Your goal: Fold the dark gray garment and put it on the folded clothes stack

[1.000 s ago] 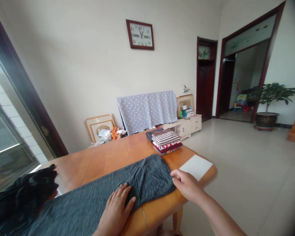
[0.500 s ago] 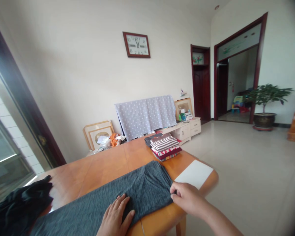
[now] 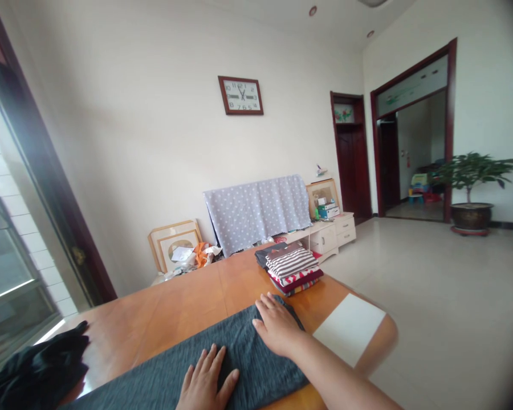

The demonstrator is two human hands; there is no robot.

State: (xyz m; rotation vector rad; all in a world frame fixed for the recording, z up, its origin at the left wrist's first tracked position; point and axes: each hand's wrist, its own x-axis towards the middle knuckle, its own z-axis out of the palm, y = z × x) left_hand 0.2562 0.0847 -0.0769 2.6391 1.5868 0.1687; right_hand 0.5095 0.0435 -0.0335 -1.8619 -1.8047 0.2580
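Observation:
A dark grey-blue garment (image 3: 154, 376) lies stretched lengthwise over the wooden table (image 3: 188, 290). My left hand (image 3: 207, 378) rests flat on its near part, fingers spread. Near the garment's right end, my right hand (image 3: 277, 324) lies on the cloth with fingers stretched out. Its forearm covers part of the garment's right edge. Just beyond the right hand stands a stack of folded clothes (image 3: 293, 265), with a striped one on top.
A crumpled black garment (image 3: 38, 364) lies at the table's left end. A white sheet (image 3: 350, 327) covers part of the right corner. Behind the table are a low cabinet (image 3: 325, 239) and a dotted cloth (image 3: 260, 210). A potted plant (image 3: 472, 213) stands farther right.
My right hand has let go of the garment's right edge and moved left and away from me, onto the cloth. The left hand stays on the garment. The view has tilted up slightly.

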